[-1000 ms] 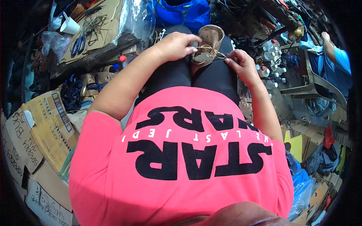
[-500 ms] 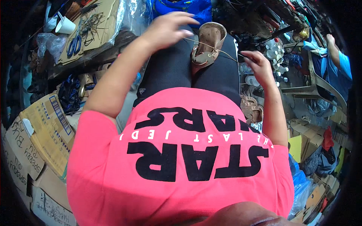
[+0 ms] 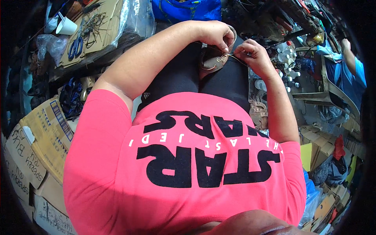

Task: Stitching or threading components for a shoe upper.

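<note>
A brown shoe rests on my lap between my thighs, its toe part toward me. Pale stitches show on its upper, and my left hand covers much of its opening. My left hand bends over the shoe, thumb and fingertips pinched at the stitched edge; what lies between them is small and partly hidden, apparently the thin tan thread. Close by on the right, my right hand is closed, fingertips pinching the thread, which loops out from the shoe's edge.
Blue scissors and dark twine lie on cardboard at the left, near a white cup. A blue bag sits ahead. Plastic bottles, a chair and another person's arm are at the right.
Both hands have come inward from either side of the shoe. Earlier they were apart with the thread stretched between them; now their fingertips almost meet at the shoe's edge.
</note>
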The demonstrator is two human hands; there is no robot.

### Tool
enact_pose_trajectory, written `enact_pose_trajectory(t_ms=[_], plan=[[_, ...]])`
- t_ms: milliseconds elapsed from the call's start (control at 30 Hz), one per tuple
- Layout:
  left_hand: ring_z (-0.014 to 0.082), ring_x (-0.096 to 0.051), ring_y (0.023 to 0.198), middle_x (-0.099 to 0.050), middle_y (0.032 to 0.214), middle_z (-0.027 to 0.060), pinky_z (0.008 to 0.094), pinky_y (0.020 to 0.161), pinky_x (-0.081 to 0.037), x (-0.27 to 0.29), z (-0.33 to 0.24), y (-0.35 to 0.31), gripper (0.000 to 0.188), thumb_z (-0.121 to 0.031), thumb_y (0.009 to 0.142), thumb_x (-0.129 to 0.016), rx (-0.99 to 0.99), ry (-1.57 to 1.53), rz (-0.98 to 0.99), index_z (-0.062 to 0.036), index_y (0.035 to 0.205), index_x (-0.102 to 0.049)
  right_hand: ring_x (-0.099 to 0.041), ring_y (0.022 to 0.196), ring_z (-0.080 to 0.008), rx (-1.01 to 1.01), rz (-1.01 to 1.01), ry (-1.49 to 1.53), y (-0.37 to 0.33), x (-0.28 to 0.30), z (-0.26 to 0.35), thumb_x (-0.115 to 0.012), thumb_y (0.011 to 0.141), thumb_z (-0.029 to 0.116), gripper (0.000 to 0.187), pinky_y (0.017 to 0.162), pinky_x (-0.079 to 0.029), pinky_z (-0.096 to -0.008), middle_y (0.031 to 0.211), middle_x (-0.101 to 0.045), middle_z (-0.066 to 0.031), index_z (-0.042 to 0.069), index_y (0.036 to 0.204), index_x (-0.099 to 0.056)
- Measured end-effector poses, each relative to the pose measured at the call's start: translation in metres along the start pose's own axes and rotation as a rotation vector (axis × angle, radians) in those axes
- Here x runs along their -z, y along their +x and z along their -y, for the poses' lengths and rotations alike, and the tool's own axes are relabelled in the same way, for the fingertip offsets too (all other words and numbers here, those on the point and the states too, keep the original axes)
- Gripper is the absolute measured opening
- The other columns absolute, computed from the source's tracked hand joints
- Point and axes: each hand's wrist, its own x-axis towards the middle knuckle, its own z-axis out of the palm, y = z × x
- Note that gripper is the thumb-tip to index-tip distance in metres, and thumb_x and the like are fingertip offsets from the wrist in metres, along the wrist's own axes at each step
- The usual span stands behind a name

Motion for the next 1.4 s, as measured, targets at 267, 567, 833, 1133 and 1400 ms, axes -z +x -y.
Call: enact_pose_trajectory(t_ms=[267, 567, 833, 1133, 1400], plan=[[0.0131, -0.062, 0.085, -0.069, 0.092, 0.0047, 0.0288, 0.080, -0.048, -0.001, 0.012, -0.005, 0.022, -0.012, 0.080, -0.070, 0.032, -0.159, 0.033, -0.0036, 0.100, -0.069, -0.060, 0.072, -0.0147, 0.063, -0.146, -0.010, -0.012, -0.019, -0.001, -0.070, 0.076, 0.002, 0.015, 0.066, -0.049, -0.0271, 0.079, -0.059, -0.0043, 0.009, 0.090, -0.070], [0.0148, -0.062, 0.089, -0.070, 0.093, 0.0079, 0.0288, 0.084, -0.047, -0.001, 0.014, -0.009, 0.031, -0.008, 0.079, -0.068, -0.009, -0.104, 0.108, -0.0068, 0.110, -0.068, -0.060, 0.078, -0.0313, 0.107, -0.184, -0.360, -0.025, -0.031, 0.044, -0.061, 0.079, 0.005, 0.014, 0.069, -0.048, -0.0406, 0.080, -0.058, -0.0100, 0.012, 0.088, -0.070], [0.0194, -0.065, 0.079, -0.069, 0.086, 0.0102, 0.0319, 0.073, -0.051, -0.004, 0.006, 0.002, 0.029, -0.004, 0.066, -0.073, -0.005, 0.012, -0.103, -0.0062, 0.095, -0.070, -0.060, 0.082, -0.0366, 0.085, 0.027, -0.710, 0.004, -0.029, 0.047, -0.058, 0.075, 0.002, 0.016, 0.073, -0.049, -0.0407, 0.087, -0.060, -0.0170, 0.006, 0.088, -0.066], [0.0294, -0.058, 0.101, -0.060, 0.102, 0.0119, 0.0385, 0.086, -0.048, -0.029, 0.014, -0.074, 0.034, -0.020, 0.077, -0.071, -0.008, 0.265, -0.484, -0.0063, 0.107, -0.062, -0.054, 0.075, -0.0129, -0.256, -0.037, 0.209, -0.011, -0.009, 0.008, -0.070, 0.082, 0.024, 0.024, 0.066, -0.045, -0.0275, 0.086, -0.058, -0.0066, 0.006, 0.100, -0.068], [0.0123, -0.054, 0.074, -0.052, 0.077, 0.0027, 0.0269, 0.073, -0.042, 0.023, 0.047, -0.138, 0.039, -0.040, 0.092, -0.056, 0.352, -0.182, -0.543, -0.0031, 0.080, -0.061, -0.063, 0.076, -0.0321, 0.024, -0.392, -0.342, -0.023, -0.019, -0.014, -0.067, 0.075, 0.017, 0.016, 0.069, -0.050, -0.0393, 0.091, -0.061, -0.0130, 0.002, 0.074, -0.062]])
